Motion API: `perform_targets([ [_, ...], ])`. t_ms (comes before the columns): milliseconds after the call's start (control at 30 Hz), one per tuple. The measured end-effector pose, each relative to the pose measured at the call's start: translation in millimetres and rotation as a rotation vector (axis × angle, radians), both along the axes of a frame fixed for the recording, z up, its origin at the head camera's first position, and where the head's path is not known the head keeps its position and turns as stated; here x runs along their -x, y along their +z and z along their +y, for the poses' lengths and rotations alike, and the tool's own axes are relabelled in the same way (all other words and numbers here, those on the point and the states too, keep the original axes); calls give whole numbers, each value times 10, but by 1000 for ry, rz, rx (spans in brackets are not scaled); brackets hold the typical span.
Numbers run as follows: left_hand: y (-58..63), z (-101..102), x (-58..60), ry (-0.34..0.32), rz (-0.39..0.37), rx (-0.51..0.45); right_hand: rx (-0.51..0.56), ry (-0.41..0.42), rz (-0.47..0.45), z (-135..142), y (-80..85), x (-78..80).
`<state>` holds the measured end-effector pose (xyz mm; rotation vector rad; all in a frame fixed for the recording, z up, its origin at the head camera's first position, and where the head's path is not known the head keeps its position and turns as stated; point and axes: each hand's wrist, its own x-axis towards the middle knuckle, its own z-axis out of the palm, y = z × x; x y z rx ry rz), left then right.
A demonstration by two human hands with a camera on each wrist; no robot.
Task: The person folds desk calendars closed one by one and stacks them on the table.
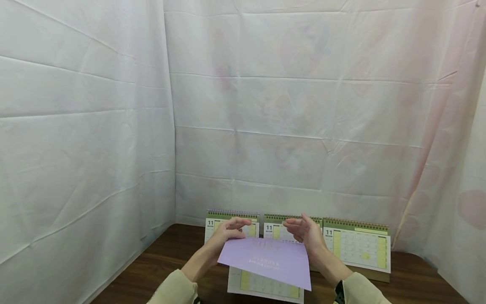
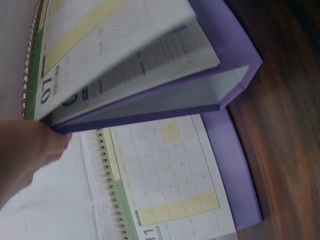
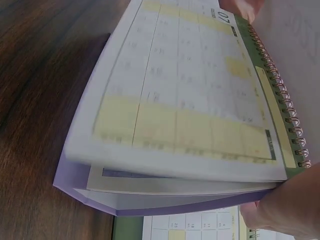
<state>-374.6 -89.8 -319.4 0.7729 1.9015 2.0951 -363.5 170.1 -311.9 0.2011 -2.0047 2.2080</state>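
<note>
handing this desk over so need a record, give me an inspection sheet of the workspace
Surface: dark wood-grain table.
Job's things: purple calendar between the hands, a page marked 07 showing in the wrist views; behind it stand the left calendar, middle calendar and right calendar, each showing 11.
Clutter: nothing seen.
Grippers: bare hands; left hand and right hand hold the purple calendar near its upper corners.
Cables: nothing seen.
Surroundings: pale, creased sheets hang behind and at both sides.
</note>
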Motion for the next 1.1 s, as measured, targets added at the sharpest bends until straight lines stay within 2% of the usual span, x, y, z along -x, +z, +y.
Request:
perform_targets([
  [233, -47, -34, 74, -23, 109, 49, 33, -1, -9, 18, -8, -7],
  [333, -64, -10, 77, -5, 141, 59, 38, 16, -14, 37, -22, 2],
  [433, -97, 48, 53, 105, 147, 110, -16, 56, -15, 62, -49, -12],
  [600, -176, 189, -65, 406, 147, 224, -173, 108, -19, 111, -146, -101],
  [667, -222, 231, -130, 485, 130, 246, -223, 102, -5, 134, -216, -132],
  [733, -279, 260, -186, 533, 112, 268, -266, 96, 11, 161, -303, -161],
  [800, -344, 275, -229, 524, 64, 270, -296, 119, 35, 196, -403, -183],
  [933, -474, 291, -267, 480, -54, 238, -299, 312, 22, 271, -588, -204],
  [1033, -555, 293, -277, 445, -134, 192, -271, 439, -49, 292, -672, -243],
  [1100, -590, 297, -281, 433, -159, 165, -238, 450, -94, 269, -686, -285],
])
